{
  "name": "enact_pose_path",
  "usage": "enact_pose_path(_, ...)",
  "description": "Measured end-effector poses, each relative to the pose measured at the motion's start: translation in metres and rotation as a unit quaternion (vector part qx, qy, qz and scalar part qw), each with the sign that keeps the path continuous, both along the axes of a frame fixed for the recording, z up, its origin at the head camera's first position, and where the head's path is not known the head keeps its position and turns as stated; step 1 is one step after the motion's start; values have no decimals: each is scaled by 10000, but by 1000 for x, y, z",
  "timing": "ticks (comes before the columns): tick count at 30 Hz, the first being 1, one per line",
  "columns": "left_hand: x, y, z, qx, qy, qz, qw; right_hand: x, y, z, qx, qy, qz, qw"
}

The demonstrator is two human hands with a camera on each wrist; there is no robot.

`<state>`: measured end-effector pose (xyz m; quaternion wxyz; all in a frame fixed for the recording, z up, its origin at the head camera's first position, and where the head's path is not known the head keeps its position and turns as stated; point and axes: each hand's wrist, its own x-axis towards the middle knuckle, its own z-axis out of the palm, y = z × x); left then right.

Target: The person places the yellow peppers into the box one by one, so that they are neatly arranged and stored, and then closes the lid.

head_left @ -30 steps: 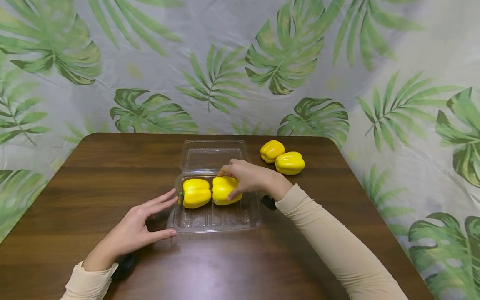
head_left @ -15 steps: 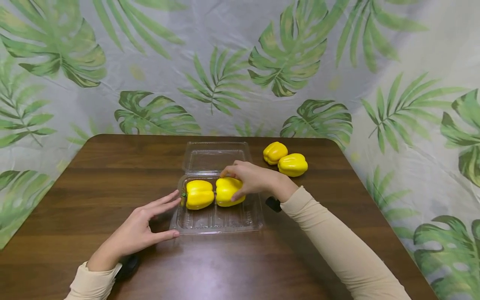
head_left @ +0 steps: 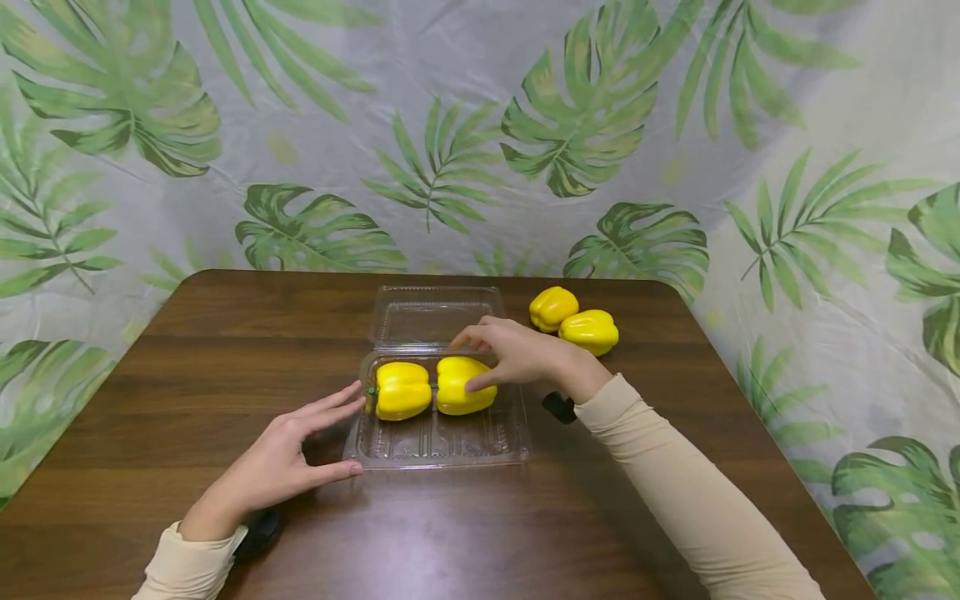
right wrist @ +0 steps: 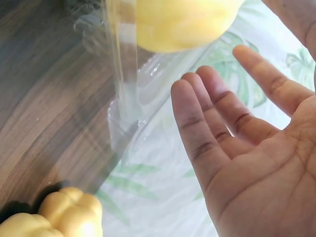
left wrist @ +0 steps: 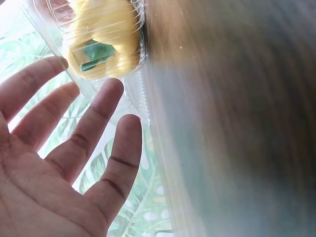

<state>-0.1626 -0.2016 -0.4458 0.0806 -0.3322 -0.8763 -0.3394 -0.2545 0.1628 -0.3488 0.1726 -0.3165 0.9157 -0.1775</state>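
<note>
A clear plastic clamshell container (head_left: 517, 454) lies on the table with its lid (head_left: 431, 321) folded back. Two yellow bell peppers sit side by side in its back half, a left pepper (head_left: 403, 392) and a right pepper (head_left: 456, 392). My right hand (head_left: 528, 354) hovers over the right pepper with spread, relaxed fingers; the right wrist view shows a gap between its fingers (right wrist: 190, 118) and the pepper (right wrist: 182, 22). My left hand (head_left: 277, 458) is at the container's left side, fingers extended and thumb near the front left corner. A green stem (left wrist: 96, 53) shows through the wall.
Two more yellow bell peppers, a rear one (head_left: 553, 309) and a front one (head_left: 590, 332), lie together at the back right of the brown wooden table (head_left: 247, 333). A leaf-patterned cloth (head_left: 450, 100) hangs behind the table.
My right hand has loosened its fingers from the right pepper and drawn slightly up and right. The left hand stays at the container's side. The head view has shifted a little.
</note>
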Motion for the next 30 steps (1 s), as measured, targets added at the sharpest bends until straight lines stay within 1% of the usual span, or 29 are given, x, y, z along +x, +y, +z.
enact_pose_path(4,0,0,0,-30,-4,4,10000,-1,10,4,-58,8,-168,9998)
enact_pose_path(9,0,0,0,-70,20,22,10000,-1,24,10,-118,74,-477,9988)
enact_pose_path(13,0,0,1,-130,-44,50,9999,-1,36,13,-189,95,-778,9967)
enact_pose_path(17,1,0,2,-196,-102,81,9997,-1,47,14,-290,234,-988,9944)
enact_pose_path(26,2,1,4,-324,-67,138,9994,-1,71,11,-445,482,-1618,9846)
enact_pose_path(30,3,1,6,-386,-86,142,9991,-2,79,9,-308,631,-1924,9788)
